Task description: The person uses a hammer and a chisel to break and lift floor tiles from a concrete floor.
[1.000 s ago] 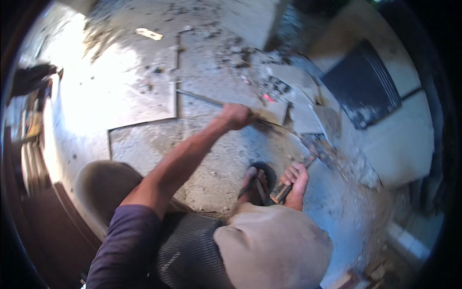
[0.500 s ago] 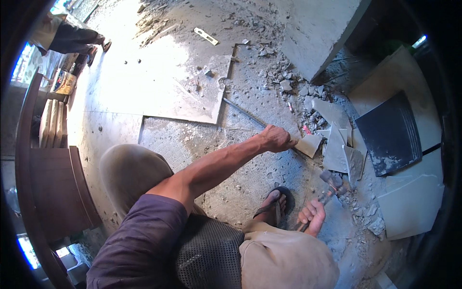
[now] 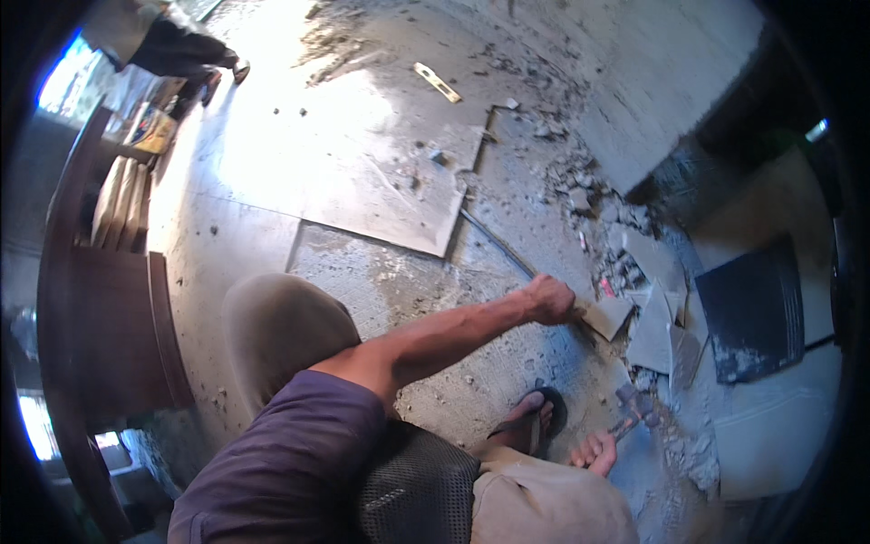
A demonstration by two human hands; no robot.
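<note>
Rough grey mortar bed (image 3: pixel 471 363); smooth pale ceramic tile (image 3: pixel 362 181); thin dark metal bar (image 3: pixel 498 245); ribbed matt dark tile (image 3: pixel 748 308).

We see a grey, dust-speckled concrete floor (image 3: pixel 544 91), washed pale where sun hits it. Our purple short sleeve (image 3: pixel 290 453) sits over tan shorts (image 3: pixel 553 508), beside a black mesh-patterned bag (image 3: pixel 417 494). Black flip-flop sandal (image 3: pixel 539 422) on the foot. Dark charcoal square tile (image 3: pixel 748 308), white-smeared at its edges, lies on pale cream tile pieces (image 3: pixel 657 326). Dark reddish-brown wooden frame (image 3: pixel 109 326) at left. Small yellow flat strip (image 3: pixel 437 82) far off.

Broken tiles (image 3: pixel 654 319) right of laid tile (image 3: pixel 362 177)
</note>
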